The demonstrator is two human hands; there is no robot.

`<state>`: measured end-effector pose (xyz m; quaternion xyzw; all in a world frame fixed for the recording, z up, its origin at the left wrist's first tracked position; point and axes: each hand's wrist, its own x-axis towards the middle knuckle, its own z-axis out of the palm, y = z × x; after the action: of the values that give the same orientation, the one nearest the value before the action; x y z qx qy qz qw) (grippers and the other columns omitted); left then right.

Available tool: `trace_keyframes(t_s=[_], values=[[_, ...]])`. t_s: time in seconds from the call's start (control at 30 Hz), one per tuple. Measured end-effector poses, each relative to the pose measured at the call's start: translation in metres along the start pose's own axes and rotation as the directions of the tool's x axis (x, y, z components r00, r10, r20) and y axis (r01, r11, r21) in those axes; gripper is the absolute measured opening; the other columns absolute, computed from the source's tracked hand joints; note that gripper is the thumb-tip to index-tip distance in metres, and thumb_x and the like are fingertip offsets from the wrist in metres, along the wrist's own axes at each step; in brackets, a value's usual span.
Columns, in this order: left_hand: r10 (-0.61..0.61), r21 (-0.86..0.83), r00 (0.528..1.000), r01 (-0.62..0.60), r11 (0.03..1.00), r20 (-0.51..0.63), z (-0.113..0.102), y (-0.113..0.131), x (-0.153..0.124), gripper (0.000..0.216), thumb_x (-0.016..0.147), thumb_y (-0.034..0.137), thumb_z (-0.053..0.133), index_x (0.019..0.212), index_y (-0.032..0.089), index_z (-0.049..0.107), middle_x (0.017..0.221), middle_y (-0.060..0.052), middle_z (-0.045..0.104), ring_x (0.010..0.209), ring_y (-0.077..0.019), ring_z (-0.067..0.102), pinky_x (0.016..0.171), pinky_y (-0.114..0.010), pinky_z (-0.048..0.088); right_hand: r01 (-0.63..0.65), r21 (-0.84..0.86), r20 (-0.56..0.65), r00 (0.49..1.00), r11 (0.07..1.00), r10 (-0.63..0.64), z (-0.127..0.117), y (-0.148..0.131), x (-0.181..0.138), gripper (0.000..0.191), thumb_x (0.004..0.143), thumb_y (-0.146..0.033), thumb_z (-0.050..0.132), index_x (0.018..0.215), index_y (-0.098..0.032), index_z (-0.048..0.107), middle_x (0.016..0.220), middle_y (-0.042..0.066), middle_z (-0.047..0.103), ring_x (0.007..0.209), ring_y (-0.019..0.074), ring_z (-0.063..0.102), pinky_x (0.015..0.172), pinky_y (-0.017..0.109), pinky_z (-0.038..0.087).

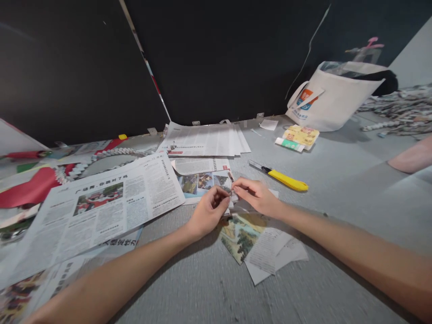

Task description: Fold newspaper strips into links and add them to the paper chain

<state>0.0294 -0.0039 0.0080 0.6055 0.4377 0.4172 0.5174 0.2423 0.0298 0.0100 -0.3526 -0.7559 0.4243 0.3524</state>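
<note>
My left hand point(208, 212) and my right hand point(258, 196) meet above the grey surface, thumbs and fingertips pinched together. Between them is a small whitish piece of paper point(234, 197), mostly hidden by the fingers; its exact shape cannot be made out. Below the hands lie cut paper pieces point(266, 249), some printed with text and one with a landscape picture. Just behind the fingers is a newspaper sheet with colour photos point(197, 182). A yellow utility knife point(286, 179), its blade out, rests beyond my right hand.
Newspaper sheets point(111, 202) spread over the left side, near a chain of folded paper point(77, 168) and red paper point(32, 189). More newspapers point(202, 137) lie by the black panel point(222, 58). At the right are a yellow packet point(301, 136), a white bag point(340, 101) and another person's limb point(411, 157).
</note>
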Motion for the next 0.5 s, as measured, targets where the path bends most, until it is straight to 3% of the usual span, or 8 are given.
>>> trace_keyframes(t_s=[0.1, 0.27, 0.5], values=[[-0.075, -0.133, 0.996, 0.068, 0.989, -0.050, 0.000, -0.001, 0.000, 0.027, 0.094, 0.045, 0.075, 0.095, 0.020, 0.062, 0.079, 0.001, 0.059, 0.070, -0.0122, 0.054, 0.065, -0.025, 0.044, 0.065, -0.022, -0.016, 0.998, 0.998, -0.065, 0.003, 0.001, -0.003, 0.027, 0.103, -0.042, 0.063, 0.123, -0.024, 0.056, 0.092, 0.002, 0.064, 0.080, 0.0173, 0.059, 0.072, 0.031, 0.048], [-0.185, -0.340, 0.983, 0.166, 0.926, -0.024, -0.002, -0.006, 0.002, 0.036, 0.088, 0.048, 0.081, 0.097, 0.021, 0.059, 0.077, 0.003, 0.058, 0.065, -0.0104, 0.055, 0.061, -0.023, 0.045, 0.126, -0.087, -0.121, 0.983, 0.988, -0.136, 0.009, 0.013, -0.005, 0.036, 0.097, -0.041, 0.074, 0.124, -0.025, 0.055, 0.089, 0.001, 0.065, 0.079, 0.0173, 0.062, 0.074, 0.031, 0.053], [-0.187, -0.359, 0.982, 0.171, 0.918, -0.011, -0.003, -0.007, 0.004, 0.036, 0.087, 0.048, 0.083, 0.097, 0.021, 0.060, 0.077, 0.003, 0.058, 0.067, -0.0105, 0.056, 0.061, -0.023, 0.043, 0.189, -0.218, -0.153, 0.962, 0.958, -0.224, 0.009, 0.014, -0.005, 0.019, 0.101, -0.040, 0.071, 0.111, -0.024, 0.067, 0.091, 0.003, 0.073, 0.081, 0.0174, 0.069, 0.080, 0.031, 0.058]])
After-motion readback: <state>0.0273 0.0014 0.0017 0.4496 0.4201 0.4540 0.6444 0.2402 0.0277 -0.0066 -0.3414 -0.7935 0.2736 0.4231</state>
